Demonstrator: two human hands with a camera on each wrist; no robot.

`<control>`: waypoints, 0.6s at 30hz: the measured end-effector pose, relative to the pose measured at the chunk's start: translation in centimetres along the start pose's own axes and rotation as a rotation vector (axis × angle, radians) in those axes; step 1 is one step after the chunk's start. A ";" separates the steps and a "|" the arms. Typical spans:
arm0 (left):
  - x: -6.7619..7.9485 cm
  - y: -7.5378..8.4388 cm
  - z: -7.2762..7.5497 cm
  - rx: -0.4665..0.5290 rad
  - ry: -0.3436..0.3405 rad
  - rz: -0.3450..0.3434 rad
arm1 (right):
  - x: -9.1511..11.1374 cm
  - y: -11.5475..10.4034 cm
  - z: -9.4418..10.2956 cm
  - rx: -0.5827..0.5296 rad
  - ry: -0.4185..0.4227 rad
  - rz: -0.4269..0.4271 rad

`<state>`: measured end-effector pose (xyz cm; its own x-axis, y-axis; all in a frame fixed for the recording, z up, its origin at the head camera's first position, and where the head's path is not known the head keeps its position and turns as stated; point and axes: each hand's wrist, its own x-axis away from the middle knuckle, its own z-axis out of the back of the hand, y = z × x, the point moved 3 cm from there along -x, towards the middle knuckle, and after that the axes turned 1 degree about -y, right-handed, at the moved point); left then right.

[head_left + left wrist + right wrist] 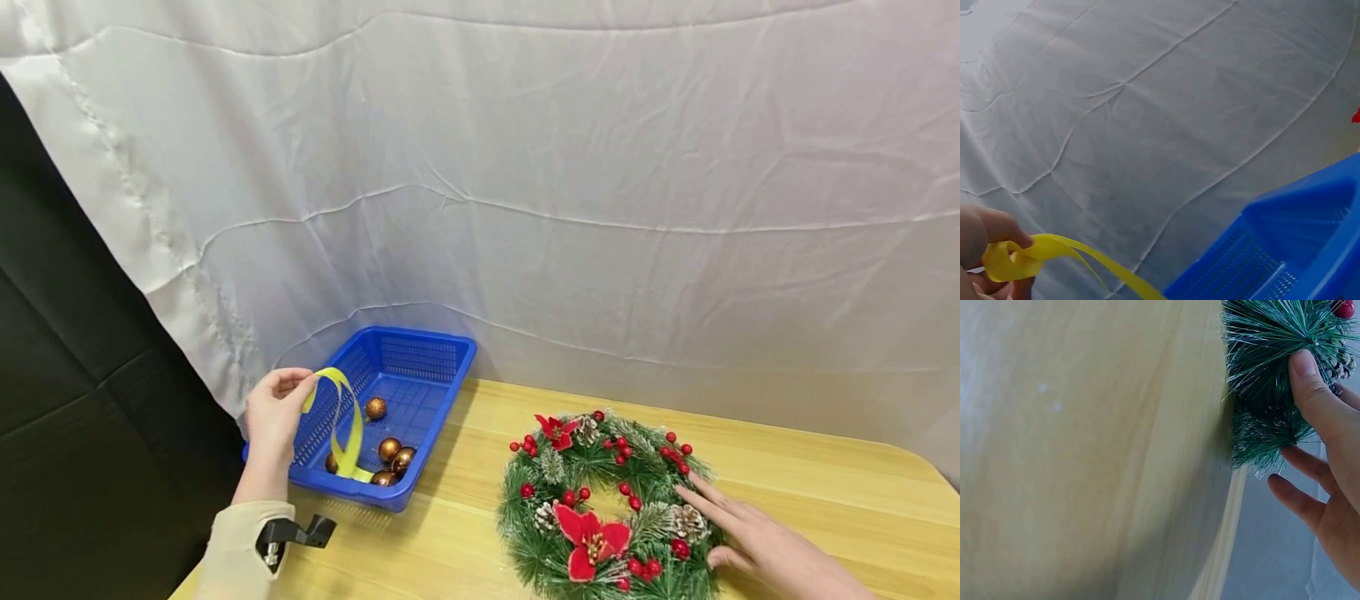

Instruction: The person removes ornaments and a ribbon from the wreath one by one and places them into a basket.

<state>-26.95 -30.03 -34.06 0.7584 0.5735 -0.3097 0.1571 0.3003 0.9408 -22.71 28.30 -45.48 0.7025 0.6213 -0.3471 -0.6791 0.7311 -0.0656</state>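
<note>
My left hand (273, 412) pinches a yellow ribbon (351, 442) above the near left side of a blue plastic basket (457, 392). The ribbon loops down from the fingers, its lower end reaching in among the ornaments. In the left wrist view the ribbon (1054, 247) is folded between thumb and fingers. A green Christmas wreath (525, 533) with red berries, pinecones and red poinsettias lies flat on the table. At its right edge my right hand (757, 533) rests with fingers spread; the right wrist view shows the thumb and fingers touching the wreath's needles (1266, 381).
Several shiny brown baubles (389, 449) and a glittery one (376, 407) lie inside the basket. The light wooden table (450, 533) backs onto a white curtain (562, 167). Black cloth (67, 417) hangs at the left. A black mount (296, 533) sits on my left wrist.
</note>
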 end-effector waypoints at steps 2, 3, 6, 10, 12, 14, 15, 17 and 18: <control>0.2 -0.4 -0.5 -0.036 -0.065 0.003 | 0.0 0.0 0.0 -0.007 -0.005 -0.006; 0.4 -0.6 -0.7 -0.050 -0.097 0.002 | 0.0 0.0 -0.1 -0.007 -0.005 -0.007; 0.8 -1.2 -1.3 -0.085 -0.177 0.001 | 0.0 0.0 -0.1 -0.004 -0.005 -0.010; 1.3 -1.6 -1.8 -0.088 -0.236 -0.006 | 0.0 -0.1 0.0 0.000 0.000 -0.009; 1.4 -1.8 -2.0 -0.096 -0.255 0.002 | 0.0 -0.1 0.0 -0.006 -0.001 -0.013; 1.5 -2.0 -2.1 -0.111 -0.273 0.017 | 0.0 -0.1 0.0 -0.012 -0.005 -0.019; 1.5 -2.1 -2.2 -0.119 -0.284 0.026 | 0.0 -0.1 0.1 -0.014 -0.007 -0.021; 1.6 -2.3 -2.4 -0.143 -0.302 0.040 | 0.0 -0.1 0.1 -0.018 -0.006 -0.023; 1.6 -2.4 -2.5 -0.149 -0.309 0.050 | 0.0 -0.1 0.1 -0.021 -0.006 -0.022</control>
<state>-27.64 -27.94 -37.16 0.9221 0.3391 -0.1862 0.0385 0.3985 0.9164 -22.58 28.25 -45.39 0.7185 0.6068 -0.3400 -0.6676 0.7387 -0.0924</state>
